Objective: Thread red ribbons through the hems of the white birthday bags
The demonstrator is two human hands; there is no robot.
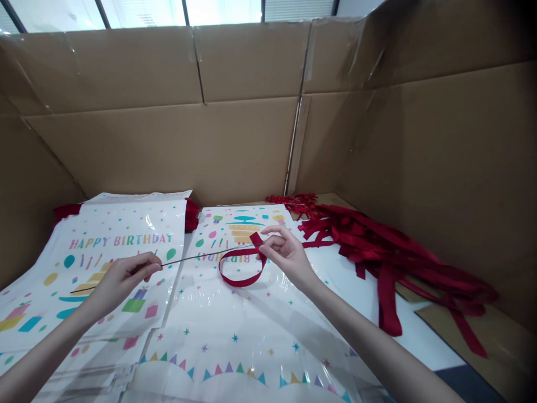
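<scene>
A thin dark wire [197,257] stretches between my two hands above the printed sheets. My left hand [128,274] is closed on it in a pinch, and its loose end sticks out past my wrist. With thumb and fingers my right hand [283,249] pinches a red ribbon [241,281] where the wire meets it. Below the pinch the ribbon hangs in a round loop, its short end pointing up. Another length of ribbon runs right from behind my right hand. Exactly how wire and ribbon join at my fingertips is hidden.
White "Happy Birthday" bags or sheets [126,221] lie stacked at left, with another stack [235,358] in the middle. Many red ribbons [369,246] are heaped at right, with smaller red pieces [300,202] behind. Tall cardboard walls [159,148] enclose the back and sides.
</scene>
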